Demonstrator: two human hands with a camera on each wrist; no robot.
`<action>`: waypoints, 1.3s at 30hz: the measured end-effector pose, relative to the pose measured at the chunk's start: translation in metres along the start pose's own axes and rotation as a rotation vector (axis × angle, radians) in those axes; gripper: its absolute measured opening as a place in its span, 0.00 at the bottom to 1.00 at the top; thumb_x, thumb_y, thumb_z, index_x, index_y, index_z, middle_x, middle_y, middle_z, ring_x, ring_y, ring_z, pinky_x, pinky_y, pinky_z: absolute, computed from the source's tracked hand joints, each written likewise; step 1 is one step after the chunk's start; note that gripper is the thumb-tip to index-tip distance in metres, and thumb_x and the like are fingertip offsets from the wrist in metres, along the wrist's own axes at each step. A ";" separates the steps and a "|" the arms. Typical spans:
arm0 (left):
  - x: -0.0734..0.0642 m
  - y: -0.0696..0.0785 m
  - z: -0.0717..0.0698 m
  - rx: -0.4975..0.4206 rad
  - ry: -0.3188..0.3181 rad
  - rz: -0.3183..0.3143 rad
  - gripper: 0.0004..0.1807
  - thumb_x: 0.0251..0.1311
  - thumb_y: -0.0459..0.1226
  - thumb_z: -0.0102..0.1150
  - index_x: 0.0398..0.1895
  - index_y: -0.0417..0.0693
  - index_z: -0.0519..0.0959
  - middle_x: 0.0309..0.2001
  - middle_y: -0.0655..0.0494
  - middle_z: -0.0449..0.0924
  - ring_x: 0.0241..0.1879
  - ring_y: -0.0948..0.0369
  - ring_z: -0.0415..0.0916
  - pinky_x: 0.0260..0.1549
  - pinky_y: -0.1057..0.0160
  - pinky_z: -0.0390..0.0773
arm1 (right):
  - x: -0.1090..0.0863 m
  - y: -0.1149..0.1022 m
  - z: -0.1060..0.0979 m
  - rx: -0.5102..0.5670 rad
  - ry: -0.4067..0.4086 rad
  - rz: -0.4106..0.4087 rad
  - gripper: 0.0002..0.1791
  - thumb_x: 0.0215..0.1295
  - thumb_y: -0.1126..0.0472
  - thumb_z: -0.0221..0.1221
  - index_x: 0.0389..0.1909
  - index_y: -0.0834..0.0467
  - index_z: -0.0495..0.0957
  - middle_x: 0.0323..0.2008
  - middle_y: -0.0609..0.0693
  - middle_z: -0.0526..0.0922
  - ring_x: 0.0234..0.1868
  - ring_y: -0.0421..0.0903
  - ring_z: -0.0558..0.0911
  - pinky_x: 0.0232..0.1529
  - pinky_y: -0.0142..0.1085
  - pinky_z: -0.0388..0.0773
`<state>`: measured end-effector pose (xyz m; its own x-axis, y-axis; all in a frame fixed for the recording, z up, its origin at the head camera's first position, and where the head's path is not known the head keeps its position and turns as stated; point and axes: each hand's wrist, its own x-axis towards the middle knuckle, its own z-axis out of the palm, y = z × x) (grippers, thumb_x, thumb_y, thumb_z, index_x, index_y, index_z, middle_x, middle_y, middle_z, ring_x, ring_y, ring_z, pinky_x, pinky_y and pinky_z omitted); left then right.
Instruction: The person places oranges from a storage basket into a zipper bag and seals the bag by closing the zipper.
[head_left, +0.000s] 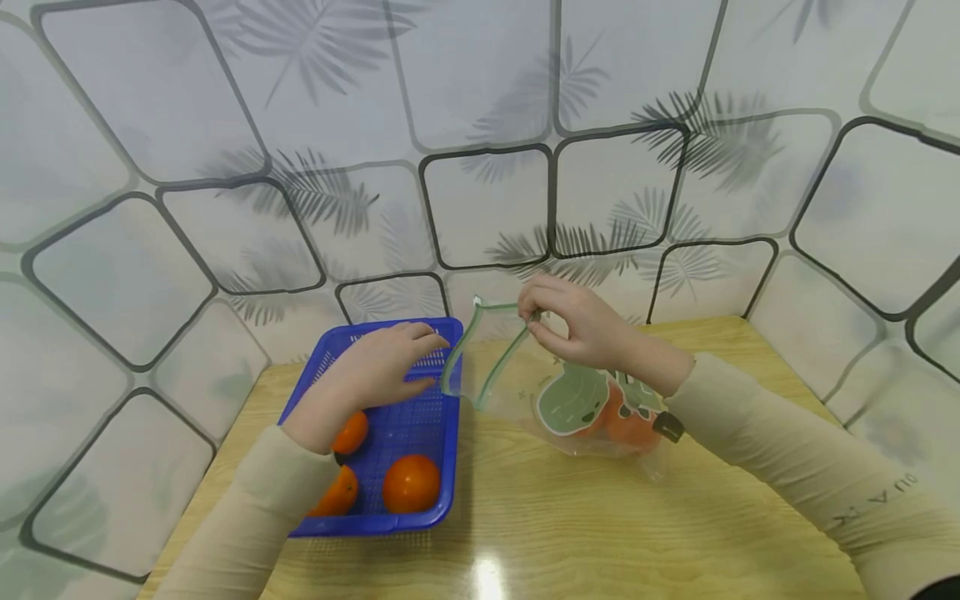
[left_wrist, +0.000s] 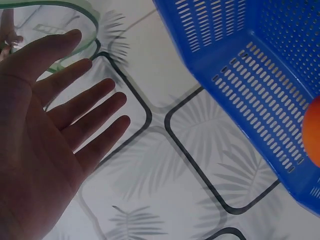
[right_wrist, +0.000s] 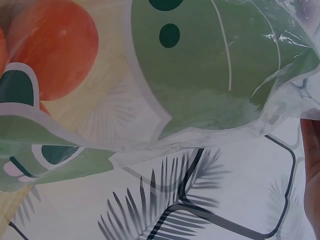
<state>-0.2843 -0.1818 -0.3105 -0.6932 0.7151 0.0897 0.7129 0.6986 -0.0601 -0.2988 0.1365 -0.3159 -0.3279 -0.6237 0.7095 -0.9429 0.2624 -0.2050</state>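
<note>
My right hand (head_left: 573,323) pinches the green zip edge of a clear plastic zip bag (head_left: 573,402) with green cartoon prints. The bag's mouth gapes toward the left, and orange fruits (head_left: 633,432) lie inside its lower part. Through the film, the right wrist view shows one orange fruit (right_wrist: 55,47) large. My left hand (head_left: 386,360) is just left of the bag's mouth, above the blue basket, with nothing in it. Its fingers are spread and fairly straight in the left wrist view, the thumb overlapping the green bag rim (left_wrist: 95,25).
A blue perforated plastic basket (head_left: 452,467) stands at the left on a wooden table (head_left: 540,533). Several oranges (head_left: 412,483) sit in its near half, partly hidden by my left arm. Behind the table rises a wall (head_left: 487,208) with leaf and line patterns.
</note>
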 end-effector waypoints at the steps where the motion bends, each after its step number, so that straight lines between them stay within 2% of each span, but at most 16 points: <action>1: -0.001 -0.001 0.001 -0.005 -0.004 -0.006 0.27 0.64 0.40 0.74 0.66 0.48 0.80 0.60 0.49 0.83 0.59 0.49 0.83 0.58 0.47 0.84 | 0.000 0.000 0.000 0.000 0.000 -0.001 0.05 0.66 0.72 0.60 0.38 0.59 0.77 0.40 0.51 0.81 0.41 0.42 0.78 0.43 0.41 0.81; 8: -0.003 -0.010 0.006 -0.015 -0.023 -0.030 0.26 0.65 0.40 0.73 0.66 0.48 0.81 0.61 0.48 0.83 0.61 0.49 0.82 0.61 0.46 0.83 | -0.001 0.000 0.000 0.002 0.003 -0.008 0.06 0.66 0.72 0.59 0.37 0.59 0.76 0.39 0.50 0.81 0.40 0.42 0.77 0.41 0.44 0.80; 16: -0.006 -0.016 0.010 -0.007 -0.051 -0.073 0.27 0.66 0.41 0.72 0.67 0.47 0.80 0.63 0.47 0.82 0.63 0.47 0.81 0.62 0.43 0.82 | -0.002 -0.001 0.000 -0.013 -0.005 0.002 0.05 0.66 0.72 0.59 0.37 0.60 0.77 0.39 0.51 0.81 0.39 0.42 0.76 0.42 0.42 0.77; 25: -0.014 -0.020 0.015 0.004 -0.094 -0.120 0.27 0.66 0.42 0.71 0.66 0.45 0.81 0.64 0.44 0.82 0.65 0.44 0.80 0.66 0.41 0.79 | -0.003 0.000 0.001 -0.012 -0.010 0.003 0.05 0.66 0.72 0.60 0.37 0.59 0.76 0.39 0.51 0.81 0.41 0.43 0.78 0.44 0.38 0.81; 35: -0.024 -0.031 0.026 -0.028 -0.071 -0.129 0.28 0.63 0.40 0.74 0.65 0.43 0.81 0.63 0.42 0.81 0.64 0.43 0.79 0.66 0.41 0.78 | -0.004 0.000 0.002 -0.003 -0.014 0.004 0.06 0.66 0.72 0.60 0.38 0.58 0.77 0.40 0.50 0.80 0.41 0.42 0.78 0.45 0.37 0.82; 39: -0.027 -0.037 0.030 -0.040 -0.064 -0.152 0.29 0.61 0.40 0.75 0.65 0.45 0.81 0.63 0.42 0.81 0.63 0.43 0.80 0.66 0.41 0.78 | -0.004 -0.001 0.002 0.000 -0.015 0.005 0.06 0.67 0.72 0.60 0.38 0.58 0.77 0.40 0.50 0.80 0.42 0.42 0.79 0.46 0.37 0.82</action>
<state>-0.2953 -0.2265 -0.3406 -0.7977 0.6022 0.0311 0.6022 0.7983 -0.0107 -0.2970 0.1371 -0.3199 -0.3331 -0.6334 0.6984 -0.9414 0.2654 -0.2083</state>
